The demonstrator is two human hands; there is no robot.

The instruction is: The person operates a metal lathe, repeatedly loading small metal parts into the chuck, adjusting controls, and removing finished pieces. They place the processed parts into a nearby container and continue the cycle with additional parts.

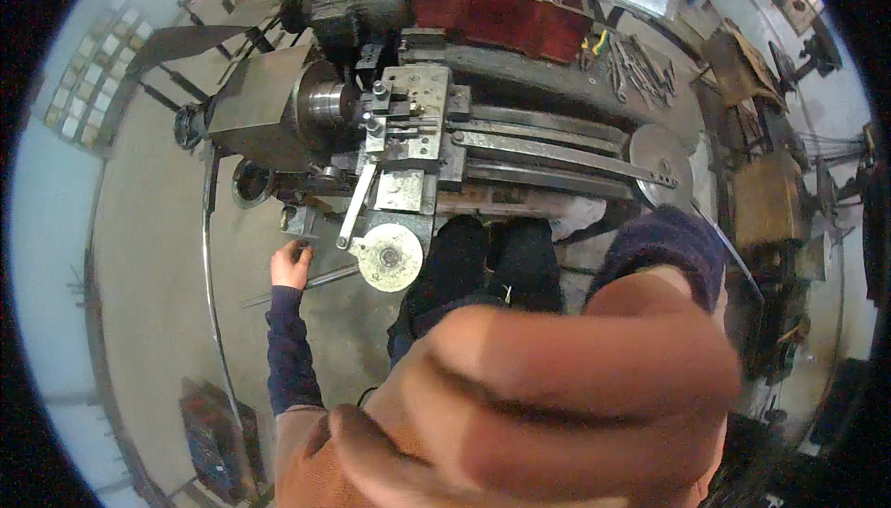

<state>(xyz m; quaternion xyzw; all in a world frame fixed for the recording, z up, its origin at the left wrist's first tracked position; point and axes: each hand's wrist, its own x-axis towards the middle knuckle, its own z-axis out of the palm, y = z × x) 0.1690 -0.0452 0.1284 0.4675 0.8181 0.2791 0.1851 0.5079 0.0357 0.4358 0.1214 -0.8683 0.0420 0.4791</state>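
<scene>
Your right hand [566,397] is raised close to the camera, a big blurred shape with its fingers pressed together and curled; whether it holds anything you cannot tell. It blocks most of the lower view and hides much of your legs and the floor in front of the grey metal lathe [408,128]. Your left hand [290,265], in a dark blue sleeve, reaches to the lathe's lower left corner, fingers curled on a thin grey metal rod [320,281] that slants out just below the carriage. Right of that hand sits the lathe's round pale handwheel [390,256], with a long silver lever [356,206] leaning above it. The chuck [325,100] lies at the lathe's upper left, next to the square tool post [413,100]. Behind the lathe stands a red metal tray [501,7], and to its right loose spanners [640,67] are scattered. A round metal disc [661,165] rests at the lathe's right end.
</scene>
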